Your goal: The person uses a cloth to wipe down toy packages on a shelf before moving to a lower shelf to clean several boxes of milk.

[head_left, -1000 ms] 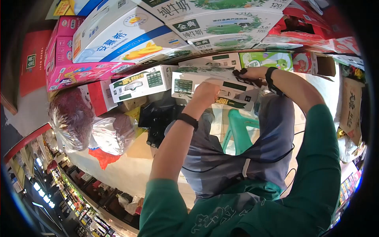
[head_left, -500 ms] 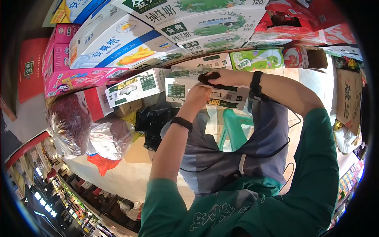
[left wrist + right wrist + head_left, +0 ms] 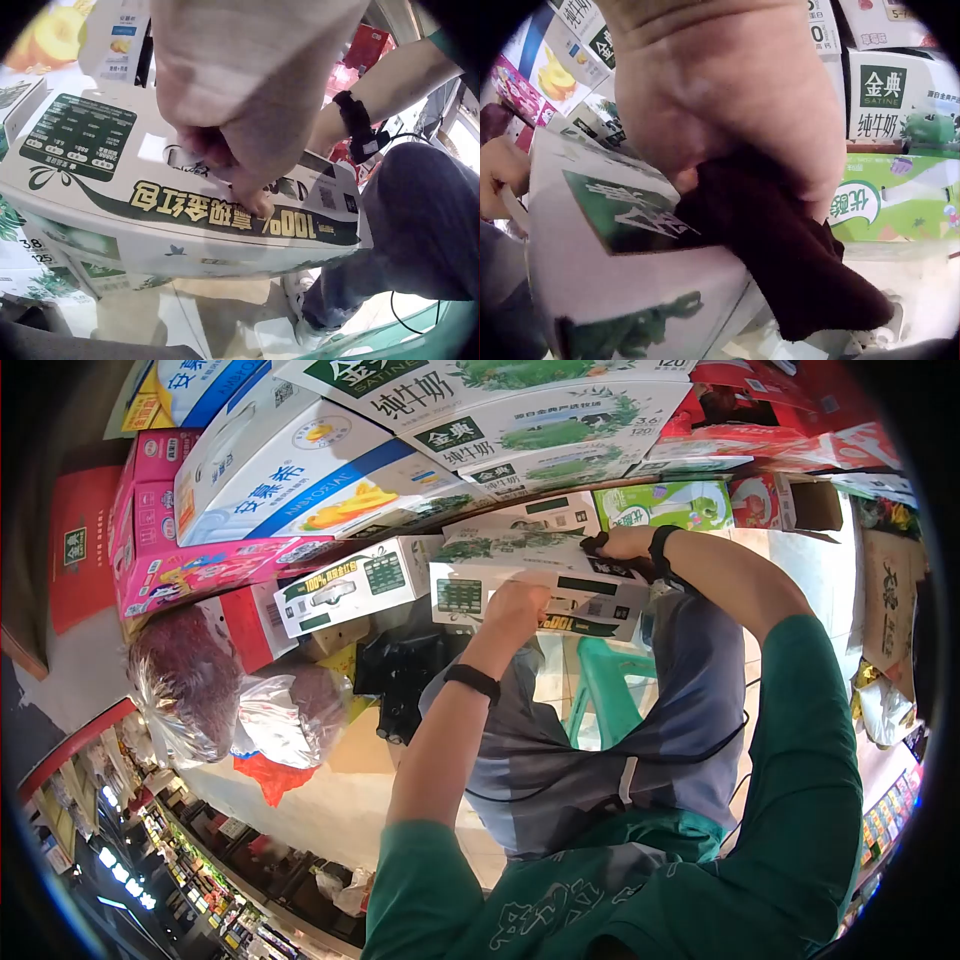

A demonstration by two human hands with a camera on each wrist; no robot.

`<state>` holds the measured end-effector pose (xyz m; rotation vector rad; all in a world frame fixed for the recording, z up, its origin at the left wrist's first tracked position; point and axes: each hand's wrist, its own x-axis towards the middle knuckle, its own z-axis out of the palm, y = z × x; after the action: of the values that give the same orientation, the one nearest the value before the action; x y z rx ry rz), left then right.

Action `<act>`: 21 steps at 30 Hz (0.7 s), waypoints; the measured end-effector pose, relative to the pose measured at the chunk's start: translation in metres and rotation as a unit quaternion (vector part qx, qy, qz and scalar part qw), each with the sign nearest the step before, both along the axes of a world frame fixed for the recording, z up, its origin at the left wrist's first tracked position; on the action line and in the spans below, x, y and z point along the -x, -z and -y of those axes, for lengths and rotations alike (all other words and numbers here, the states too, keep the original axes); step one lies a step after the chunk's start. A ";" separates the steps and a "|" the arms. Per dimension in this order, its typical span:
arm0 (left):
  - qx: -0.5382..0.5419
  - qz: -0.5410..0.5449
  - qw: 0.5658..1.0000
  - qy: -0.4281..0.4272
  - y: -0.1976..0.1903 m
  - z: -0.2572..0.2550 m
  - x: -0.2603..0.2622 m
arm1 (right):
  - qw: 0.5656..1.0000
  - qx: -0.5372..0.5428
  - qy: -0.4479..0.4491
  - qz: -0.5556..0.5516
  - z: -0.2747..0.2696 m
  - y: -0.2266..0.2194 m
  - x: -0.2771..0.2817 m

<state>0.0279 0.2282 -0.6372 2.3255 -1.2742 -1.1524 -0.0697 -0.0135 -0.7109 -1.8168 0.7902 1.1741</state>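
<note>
A white milk carton box (image 3: 480, 547) with green print is held tilted over the person's knees. The left hand (image 3: 515, 610) grips it at the handle slot in its side panel, fingers hooked in at the slot in the left wrist view. At the other end of the box, the right hand (image 3: 632, 543) holds a dark brown cloth (image 3: 780, 247). In the right wrist view the cloth is bunched under the palm against the box's printed top, with a loose end hanging past the edge. The hand covers part of the cloth.
A similar white box (image 3: 350, 585) stands just left of the held one. Stacked milk cartons (image 3: 560, 425) rise behind, with a green carton (image 3: 665, 505) at right. A green plastic stool (image 3: 605, 690) shows between the knees. Plastic bags (image 3: 185, 680) lie at left.
The right hand with the cloth slid left along the box top, then back toward its right end. The left hand kept its grip at the handle slot.
</note>
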 end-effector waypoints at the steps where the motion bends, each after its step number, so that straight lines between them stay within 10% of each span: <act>1: -0.019 -0.011 1.000 -0.012 0.001 0.003 0.001 | 1.000 0.008 -0.009 -0.011 0.000 0.000 -0.002; 5: 0.008 0.021 0.999 0.035 -0.001 0.004 -0.003 | 0.987 0.026 -0.143 0.062 -0.009 0.007 -0.030; 14: 0.002 0.034 0.996 0.080 -0.003 0.006 -0.009 | 0.981 -0.128 -0.031 0.146 -0.058 0.046 -0.117; 21: 0.015 0.026 0.997 0.073 -0.005 0.005 -0.010 | 0.973 -0.128 -0.062 0.183 -0.088 -0.015 -0.168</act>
<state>0.0375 0.2236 -0.6318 2.2874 -1.4906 -1.1139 0.0982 0.0743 -0.6962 -1.8084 0.3025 0.9280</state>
